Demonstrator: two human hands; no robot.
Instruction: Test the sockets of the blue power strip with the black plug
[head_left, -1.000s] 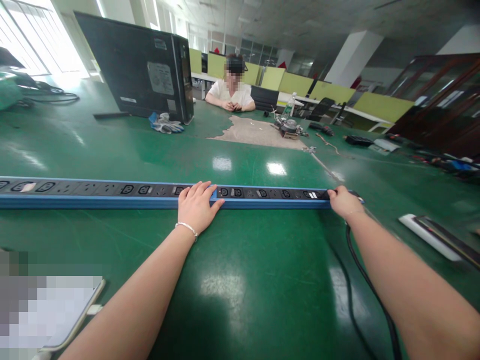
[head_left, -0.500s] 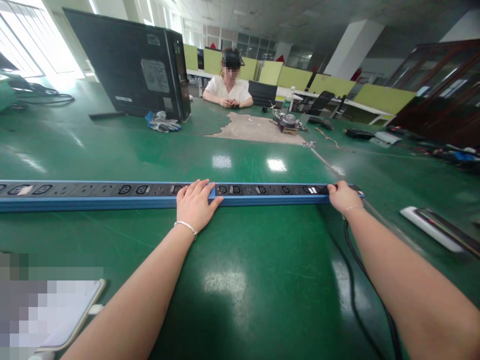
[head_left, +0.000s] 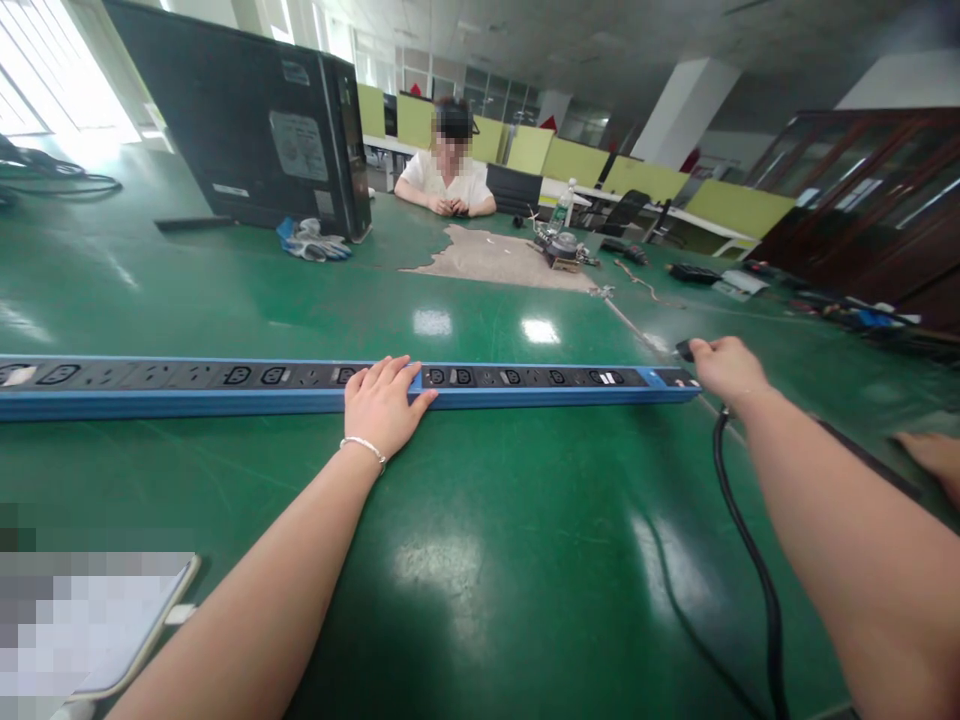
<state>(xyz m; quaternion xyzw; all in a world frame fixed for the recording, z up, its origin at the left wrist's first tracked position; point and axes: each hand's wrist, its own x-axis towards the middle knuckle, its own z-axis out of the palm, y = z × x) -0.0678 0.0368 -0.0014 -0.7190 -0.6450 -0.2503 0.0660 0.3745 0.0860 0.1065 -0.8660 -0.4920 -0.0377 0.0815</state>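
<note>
A long blue power strip [head_left: 525, 397] with a dark face and rows of sockets lies across the green table. My left hand [head_left: 381, 400] rests flat on its top near the middle, fingers stretched out and a little apart. Just past the strip's right end, my right hand [head_left: 727, 370] is closed around a black plug [head_left: 684, 350], which points left and sits apart from the sockets. A thick black cable [head_left: 739, 510] hangs below this hand and runs down toward the bottom edge. My right hand's grip hides most of the plug.
Another person's hand [head_left: 934, 455] reaches in at the right edge. Across the table sits a person [head_left: 448, 180] in white. A black computer case [head_left: 247, 120], gloves [head_left: 313, 240] and a bottle [head_left: 564, 205] stand or lie farther back. A phone [head_left: 127, 630] lies front left.
My right hand has moved right and up, off the strip's right end, with the black plug in it. The left hand stays on the strip. Another hand has appeared at right.
</note>
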